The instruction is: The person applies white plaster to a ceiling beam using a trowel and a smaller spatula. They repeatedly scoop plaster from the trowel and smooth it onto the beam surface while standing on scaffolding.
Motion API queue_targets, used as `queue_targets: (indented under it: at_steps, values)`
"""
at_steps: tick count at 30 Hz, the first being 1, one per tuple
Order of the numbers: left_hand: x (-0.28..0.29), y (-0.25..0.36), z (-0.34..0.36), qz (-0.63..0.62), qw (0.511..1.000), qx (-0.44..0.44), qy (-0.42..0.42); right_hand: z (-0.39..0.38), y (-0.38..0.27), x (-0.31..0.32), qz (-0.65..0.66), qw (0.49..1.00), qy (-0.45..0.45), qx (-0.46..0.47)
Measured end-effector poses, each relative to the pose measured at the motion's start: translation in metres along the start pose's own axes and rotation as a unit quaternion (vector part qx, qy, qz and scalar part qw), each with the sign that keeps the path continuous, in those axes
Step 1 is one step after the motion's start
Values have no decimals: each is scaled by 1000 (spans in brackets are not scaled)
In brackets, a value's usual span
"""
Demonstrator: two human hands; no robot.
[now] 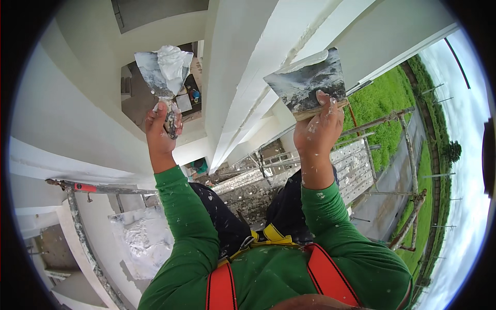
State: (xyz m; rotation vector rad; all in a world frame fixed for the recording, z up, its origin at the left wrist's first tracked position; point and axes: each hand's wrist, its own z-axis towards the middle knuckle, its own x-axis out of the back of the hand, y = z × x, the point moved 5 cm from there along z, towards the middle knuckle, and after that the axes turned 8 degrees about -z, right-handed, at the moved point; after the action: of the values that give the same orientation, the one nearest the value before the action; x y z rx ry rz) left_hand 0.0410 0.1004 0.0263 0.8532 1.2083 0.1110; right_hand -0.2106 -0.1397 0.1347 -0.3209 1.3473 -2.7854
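Observation:
My left hand (pixel 159 137) is closed round the handle of a putty knife (pixel 149 72), its blade pointing up and away from me. A thick white heap of putty (pixel 174 63) covers much of that blade. My right hand (pixel 316 133) grips a wide scraper (pixel 318 82) by its wooden edge, the thumb pressed on the smeared metal face. White paste lines the far edge of this blade, which is held in front of a pale wall ledge (pixel 268 72). Both hands are raised and apart, with white specks on the skin.
I am up on scaffolding, with a paint-spattered plank platform (pixel 351 168) below. Metal poles (pixel 411 155) stand at the right, and a railing (pixel 113 190) runs at the left. A white-smeared board (pixel 142 237) lies lower left. Grass (pixel 385 98) lies far below; a wall opening (pixel 194 111) is ahead.

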Motion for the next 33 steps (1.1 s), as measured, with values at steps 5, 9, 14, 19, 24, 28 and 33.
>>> queue_targets:
  at_steps: [5,9,14,19,24,28,33]
  values:
    - [-72,-32,-15,-64,984,59,-155,22,-68,-6,-187,904,136,359]
    - [-123,-51,-36,-88,979,70,-168,16,-100,-24,-180,848,245,435]
    - [-136,-37,-43,-21,983,22,-182,6,-119,-41,-62,789,36,610]
    - [-126,-10,-46,-48,987,-9,-156,17,-86,-43,-103,843,-297,436]
    - [-66,15,-27,-94,992,-70,-36,47,-115,-30,-250,793,-73,550]
    - [-38,25,-18,-96,990,-104,-9,91,-135,-53,-295,724,79,618]
    - [-37,32,-20,-102,987,-125,-22,108,-129,-87,-283,730,116,612]
